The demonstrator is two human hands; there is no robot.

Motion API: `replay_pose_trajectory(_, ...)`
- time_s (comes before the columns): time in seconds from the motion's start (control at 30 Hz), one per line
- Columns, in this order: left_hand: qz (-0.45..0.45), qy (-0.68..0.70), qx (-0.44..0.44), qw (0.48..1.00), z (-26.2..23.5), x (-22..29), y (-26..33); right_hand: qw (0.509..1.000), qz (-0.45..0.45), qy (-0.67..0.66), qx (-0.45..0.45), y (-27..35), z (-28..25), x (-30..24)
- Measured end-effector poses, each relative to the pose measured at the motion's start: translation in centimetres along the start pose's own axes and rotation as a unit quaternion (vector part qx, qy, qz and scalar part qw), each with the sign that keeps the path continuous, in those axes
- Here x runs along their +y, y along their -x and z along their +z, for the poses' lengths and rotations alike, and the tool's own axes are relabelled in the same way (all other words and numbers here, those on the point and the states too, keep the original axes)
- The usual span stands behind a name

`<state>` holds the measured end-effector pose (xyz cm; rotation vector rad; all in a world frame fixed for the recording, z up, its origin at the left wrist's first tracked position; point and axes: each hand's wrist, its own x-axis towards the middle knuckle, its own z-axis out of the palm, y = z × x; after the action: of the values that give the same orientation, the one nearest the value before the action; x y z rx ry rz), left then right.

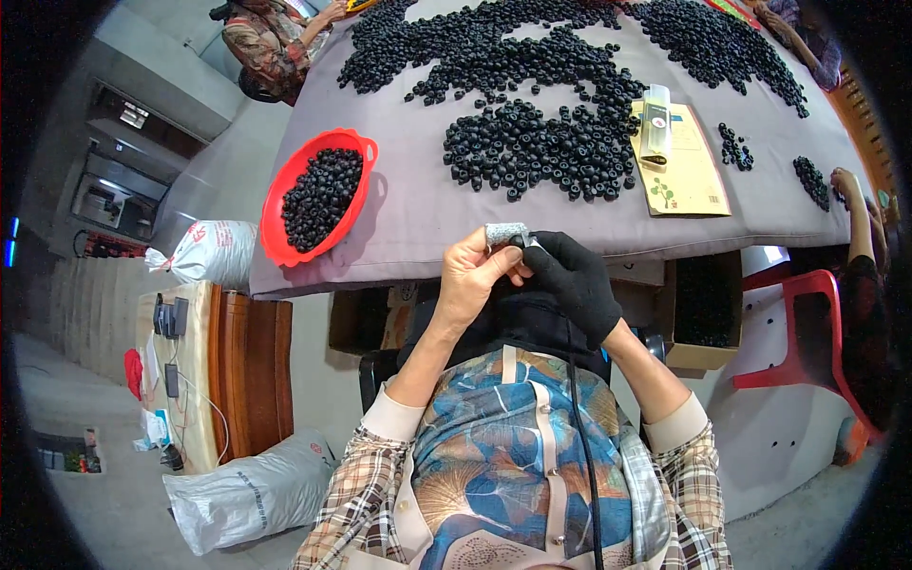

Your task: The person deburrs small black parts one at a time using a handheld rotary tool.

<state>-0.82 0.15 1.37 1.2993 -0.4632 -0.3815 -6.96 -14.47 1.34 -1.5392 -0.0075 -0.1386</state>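
My bare left hand (472, 281) pinches a small grey rough block (505, 233) at the near edge of the grey-covered table (418, 190). My right hand (570, 280), in a black glove, meets it there and presses a small dark ring against the block; the ring is mostly hidden by the fingers. Both hands hover just below the table edge, above my lap. A large heap of small black rings (541, 142) lies on the cloth straight ahead of my hands.
A red oval basket (282, 249) of black rings hangs over the table's left edge. A yellow card (686, 171) with a clear packet (655, 122) lies right of the heap. An open cardboard box (704, 353) sits lower right. Other people work at the far end and the right side.
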Motion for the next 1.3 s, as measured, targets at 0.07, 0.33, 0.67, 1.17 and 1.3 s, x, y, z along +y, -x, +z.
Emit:
replay_pose_trajectory(0.07, -0.005, -0.001, -0.002, 1.000, -0.2, 0.5, 0.2, 0.999, -0.028, 0.037, -0.007, 0.0, 0.1, 0.0)
replay_pose_trajectory(0.33, -0.014, -0.040, 0.018, 0.999, -0.5, 0.4, 0.8, 0.955, -0.232, 0.186, -0.011, 0.3, 0.0, 0.0)
replay_pose_trajectory(0.67, -0.037, 0.106, 0.009, 0.994, -0.5, 0.7, 0.7, 0.999, -0.034, 0.021, -0.014, 0.7, 0.4, -0.3)
replay_pose_trajectory(1.17, -0.050, 0.183, -0.006, 0.982, -0.5, 0.0, 0.8, 0.978, -0.138, 0.157, -0.017, 0.9, 0.4, -1.0)
replay_pose_trajectory(1.3, -0.060, 0.185, 0.002, 0.981, -0.5, -0.2, 0.9, 0.973, -0.163, 0.166, -0.013, 1.0, 0.3, -0.6)
